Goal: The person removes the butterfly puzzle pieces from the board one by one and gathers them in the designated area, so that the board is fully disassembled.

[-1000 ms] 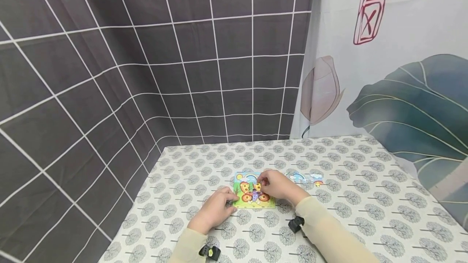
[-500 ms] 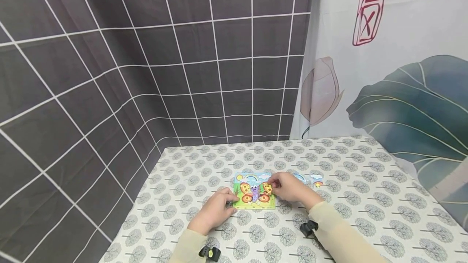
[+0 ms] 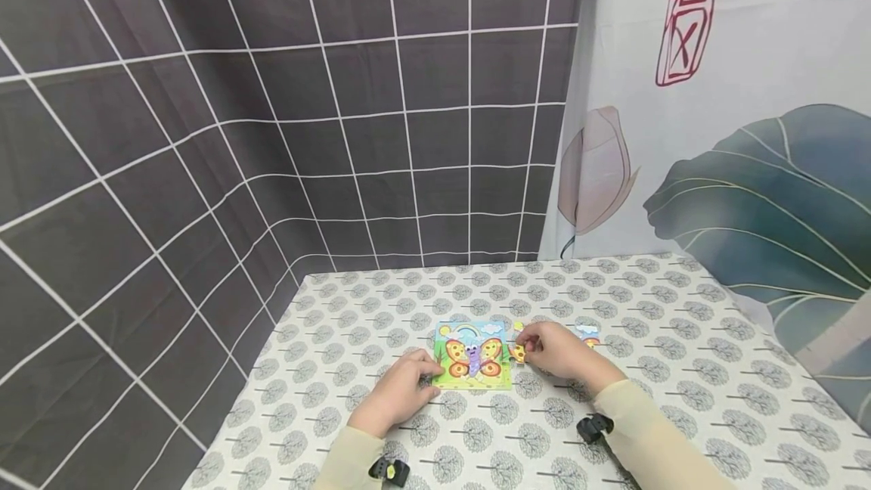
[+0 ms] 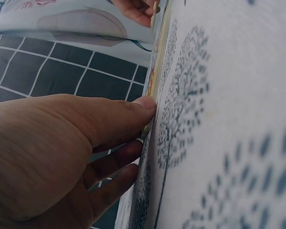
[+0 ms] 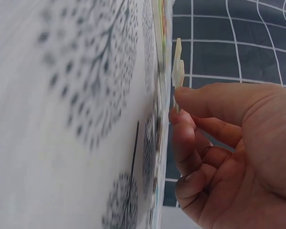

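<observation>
The tree-print tabletop (image 3: 381, 297) before me carries a butterfly puzzle board (image 3: 493, 382). My left hand (image 3: 400, 389), fingers loosely extended, touches the board's left edge. My right hand (image 3: 563, 354), fingers curled, pinches a puzzle piece (image 5: 178, 67) raised just right of the board, near other loose pieces (image 3: 588, 333).

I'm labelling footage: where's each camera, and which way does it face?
Head: on the head, facing forward and down at a colourful rectangular butterfly puzzle on a white tree-print tablecloth; left hand, right hand and cream sleeves show.
Left wrist: on the left wrist, facing the puzzle's edge; the left hand and part of the right show.
Right wrist: on the right wrist, facing a flat pale-edged jigsaw piece; the right hand shows.
Shared: head and right wrist both show that piece.
</observation>
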Tool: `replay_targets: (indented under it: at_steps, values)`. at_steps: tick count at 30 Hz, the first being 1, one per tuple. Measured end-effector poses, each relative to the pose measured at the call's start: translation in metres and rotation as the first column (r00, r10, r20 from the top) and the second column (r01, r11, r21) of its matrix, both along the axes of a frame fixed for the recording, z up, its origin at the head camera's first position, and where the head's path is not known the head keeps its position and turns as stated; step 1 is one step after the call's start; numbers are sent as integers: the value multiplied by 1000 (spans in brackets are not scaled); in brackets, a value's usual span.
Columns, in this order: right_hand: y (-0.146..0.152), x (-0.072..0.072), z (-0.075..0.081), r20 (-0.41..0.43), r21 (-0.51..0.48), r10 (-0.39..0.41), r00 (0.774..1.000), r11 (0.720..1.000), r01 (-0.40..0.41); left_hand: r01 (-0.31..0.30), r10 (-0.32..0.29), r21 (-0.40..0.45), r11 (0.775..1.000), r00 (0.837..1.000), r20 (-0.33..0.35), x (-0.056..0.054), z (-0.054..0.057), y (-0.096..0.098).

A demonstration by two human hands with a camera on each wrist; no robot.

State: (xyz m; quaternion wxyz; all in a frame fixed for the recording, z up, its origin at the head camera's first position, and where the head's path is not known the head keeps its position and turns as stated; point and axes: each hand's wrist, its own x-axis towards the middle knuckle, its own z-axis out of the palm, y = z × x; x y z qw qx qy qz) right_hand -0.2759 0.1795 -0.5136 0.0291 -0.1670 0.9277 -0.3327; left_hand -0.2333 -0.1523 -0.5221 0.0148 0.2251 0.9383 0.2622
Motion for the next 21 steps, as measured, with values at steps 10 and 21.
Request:
replay_targets:
  at_steps: [10,21]
  values:
    - [17,2,-6,27,-6,-30,999,1000,30,-4,4,0,1000,1000,9,0,-1,-1]
    - [28,3,-10,45,1,-58,997,998,58,-3,3,9,1000,1000,12,-1,-2,-1]
